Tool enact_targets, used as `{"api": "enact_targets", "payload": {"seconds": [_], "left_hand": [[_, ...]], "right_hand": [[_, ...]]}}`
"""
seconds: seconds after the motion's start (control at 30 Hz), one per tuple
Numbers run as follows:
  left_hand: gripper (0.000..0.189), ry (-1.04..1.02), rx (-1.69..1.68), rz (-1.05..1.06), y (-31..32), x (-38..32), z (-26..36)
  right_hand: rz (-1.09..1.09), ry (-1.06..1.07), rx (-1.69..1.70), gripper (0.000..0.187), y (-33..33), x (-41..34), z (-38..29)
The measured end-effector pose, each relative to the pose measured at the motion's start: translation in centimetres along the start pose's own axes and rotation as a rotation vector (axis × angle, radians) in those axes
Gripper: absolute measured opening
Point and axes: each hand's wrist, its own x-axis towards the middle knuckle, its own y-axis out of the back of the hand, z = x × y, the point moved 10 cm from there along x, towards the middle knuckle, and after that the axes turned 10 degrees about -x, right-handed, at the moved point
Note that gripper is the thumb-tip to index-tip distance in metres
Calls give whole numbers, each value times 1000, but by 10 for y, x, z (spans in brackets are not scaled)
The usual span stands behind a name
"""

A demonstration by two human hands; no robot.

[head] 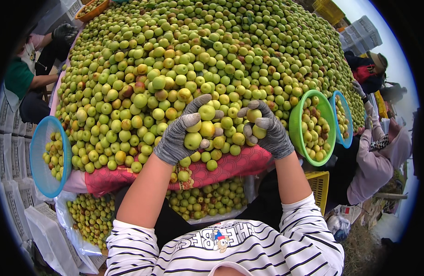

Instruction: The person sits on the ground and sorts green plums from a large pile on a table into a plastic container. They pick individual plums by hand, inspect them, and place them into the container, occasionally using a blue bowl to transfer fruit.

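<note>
Both my hands wear grey knitted gloves with pale, worn fingertips. My left hand [179,136] is palm up, its fingers curled around several yellow-green jujube-like fruits [207,129]. To its right, my right hand [270,132] holds a couple of green fruits [254,115] between its thumb and fingers. Both hands are just above the near edge of a large heap of similar fruits [184,69], some with reddish-brown patches. The heap lies on a table covered with a red patterned cloth [229,167], which shows along the near edge.
A blue plastic basket [34,155] of fruit stands left; a green basket [294,117] and another blue one [349,120] stand right. Below are a lined container of fruit [212,218] and a yellow crate [324,189]. People sit on both sides; white crates [12,151] are stacked left.
</note>
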Motion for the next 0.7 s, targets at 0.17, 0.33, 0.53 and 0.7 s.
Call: {"api": "enact_targets", "payload": {"seconds": [0.17,0.33,0.53,0.7], "left_hand": [[53,-175,1481,292,0,-10,7],[51,-14,2100,349,1,1,-42],[45,-40,2207,398,-1,10,-55],[42,-43,2110,477,-7,-2,-48]], "right_hand": [[46,-236,-2076,44,-3,-12,5],[-36,-355,-2326,47,-21,-5,22],[235,155,-1619,54,-12,-86,8],[223,-430,-1240,58,54,-176,119]]}}
